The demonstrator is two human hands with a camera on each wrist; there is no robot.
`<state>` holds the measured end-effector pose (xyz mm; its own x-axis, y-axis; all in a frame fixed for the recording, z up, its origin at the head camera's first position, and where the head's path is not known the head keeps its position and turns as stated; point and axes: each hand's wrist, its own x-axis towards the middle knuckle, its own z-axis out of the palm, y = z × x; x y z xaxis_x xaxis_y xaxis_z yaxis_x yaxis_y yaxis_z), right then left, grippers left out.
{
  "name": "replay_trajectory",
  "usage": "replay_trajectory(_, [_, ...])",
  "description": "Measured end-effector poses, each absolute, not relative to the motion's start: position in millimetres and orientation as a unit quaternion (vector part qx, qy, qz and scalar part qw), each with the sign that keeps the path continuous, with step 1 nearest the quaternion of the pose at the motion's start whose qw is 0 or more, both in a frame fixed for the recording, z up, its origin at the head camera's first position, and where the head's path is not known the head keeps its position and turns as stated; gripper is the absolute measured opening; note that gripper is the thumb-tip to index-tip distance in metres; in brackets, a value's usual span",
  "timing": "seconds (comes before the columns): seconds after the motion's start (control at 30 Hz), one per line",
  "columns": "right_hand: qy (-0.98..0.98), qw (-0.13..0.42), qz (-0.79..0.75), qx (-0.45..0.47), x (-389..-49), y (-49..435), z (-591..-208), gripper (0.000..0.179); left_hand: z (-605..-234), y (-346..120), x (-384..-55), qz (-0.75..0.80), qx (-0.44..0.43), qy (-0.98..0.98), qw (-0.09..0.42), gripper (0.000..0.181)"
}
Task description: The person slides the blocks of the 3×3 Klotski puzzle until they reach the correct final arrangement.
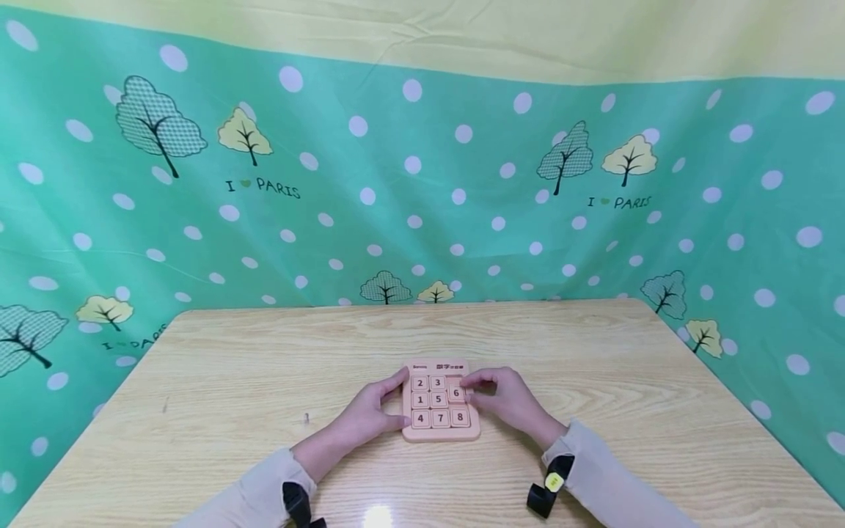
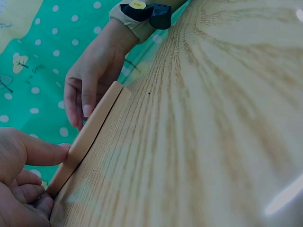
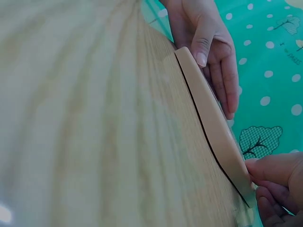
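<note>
A pink sliding number puzzle [image 1: 441,434] lies flat on the wooden table, its tiles facing up. The tile marked 6 [image 1: 455,394] sits in the right column, partway between the top and middle rows. My left hand [image 1: 365,416] holds the puzzle's left side, thumb near the lower corner and fingers near the upper one. At the right side, my right hand [image 1: 507,400] reaches in with its fingertips at the 6 tile and the frame's edge. Both wrist views show the puzzle's side edge [image 2: 90,137] low against the tabletop, its numbered face hidden.
The light wood table [image 1: 264,352] spreads around the puzzle. A green dotted cloth [image 1: 409,220] with printed trees hangs behind and beside it. Black straps [image 1: 561,469] sit around the wrists, over pale sleeves [image 1: 614,477].
</note>
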<state>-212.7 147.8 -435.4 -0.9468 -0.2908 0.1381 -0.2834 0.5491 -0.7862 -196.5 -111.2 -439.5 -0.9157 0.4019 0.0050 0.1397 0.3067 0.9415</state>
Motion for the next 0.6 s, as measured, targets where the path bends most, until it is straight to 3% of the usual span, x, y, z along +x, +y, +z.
replay_trajectory(0.6, [0.873,0.014,-0.456,-0.171,-208.7,147.5,-432.9,0.018,-438.5,-110.3,-197.6,0.578,0.165,0.790,0.122,0.081])
